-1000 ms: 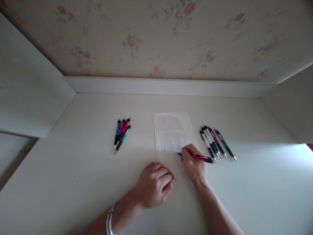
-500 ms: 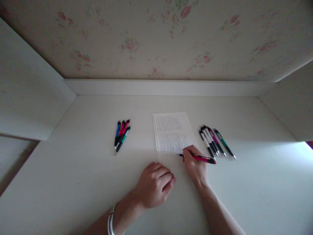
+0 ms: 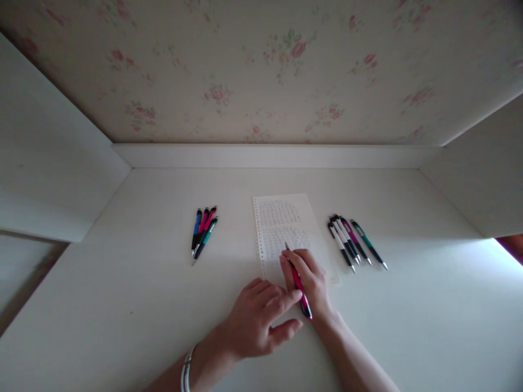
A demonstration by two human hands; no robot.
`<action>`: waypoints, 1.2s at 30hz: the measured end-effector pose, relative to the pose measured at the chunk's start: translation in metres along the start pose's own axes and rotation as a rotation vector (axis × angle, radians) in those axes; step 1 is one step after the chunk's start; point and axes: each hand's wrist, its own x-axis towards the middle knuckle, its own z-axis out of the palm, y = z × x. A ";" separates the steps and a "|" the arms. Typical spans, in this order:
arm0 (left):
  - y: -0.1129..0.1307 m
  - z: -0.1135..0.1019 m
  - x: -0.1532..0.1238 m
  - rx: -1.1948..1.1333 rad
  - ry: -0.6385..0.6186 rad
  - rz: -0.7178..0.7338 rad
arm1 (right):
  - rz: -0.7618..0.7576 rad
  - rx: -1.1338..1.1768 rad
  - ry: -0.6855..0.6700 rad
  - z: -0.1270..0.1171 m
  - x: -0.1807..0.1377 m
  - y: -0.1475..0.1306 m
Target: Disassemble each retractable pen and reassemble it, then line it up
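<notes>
Head view: left hand [image 3: 258, 317] spread, right hand [image 3: 314, 279] holding pink pen [image 3: 296, 277], which I'd guess light, stiff, best gripped tip-side.

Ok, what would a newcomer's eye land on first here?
Most likely the bright pink pen, slanting in the right hand over the handwritten sheet, with the left hand by its rear end. Next, perhaps, the left pen bunch and the right pen bunch flanking the sheet, then the floral wallpaper beyond the white desk.
</notes>
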 end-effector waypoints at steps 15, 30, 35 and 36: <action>0.009 -0.001 0.000 0.067 0.072 0.026 | 0.031 -0.203 -0.041 0.000 -0.005 -0.013; -0.008 -0.028 -0.001 0.248 0.312 -0.188 | 0.079 -0.138 0.133 -0.075 0.015 0.030; -0.044 -0.064 -0.015 0.559 0.362 -0.501 | 0.493 -0.393 0.098 -0.132 0.022 0.089; -0.049 -0.070 -0.020 0.629 0.363 -0.552 | 0.544 -0.402 0.099 -0.141 0.022 0.100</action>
